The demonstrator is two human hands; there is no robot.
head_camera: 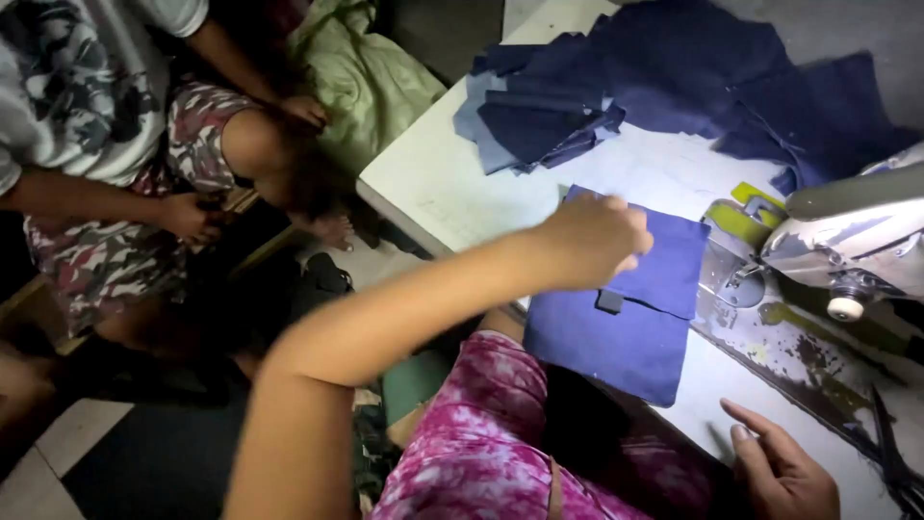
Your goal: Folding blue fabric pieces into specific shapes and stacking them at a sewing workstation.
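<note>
A blue rectangular cloth piece (pixel 635 318) with a small dark tab lies on the white sewing table (pixel 452 193), just left of the sewing machine (pixel 847 241). My left hand (pixel 597 241) reaches across from the lower left. Its fingers are curled onto the cloth's upper edge, gripping it. My right hand (pixel 780 472) rests at the table's near right edge with its fingers loosely apart and nothing in it. My lap in a pink tie-dye garment (pixel 481 453) sits below the table edge.
A pile of dark blue cloth pieces (pixel 616 87) covers the far part of the table. Dark scissors (pixel 890 453) lie at the right edge. Another person in camouflage-print clothes (pixel 115 144) sits on the left beside a green cloth bundle (pixel 366 77).
</note>
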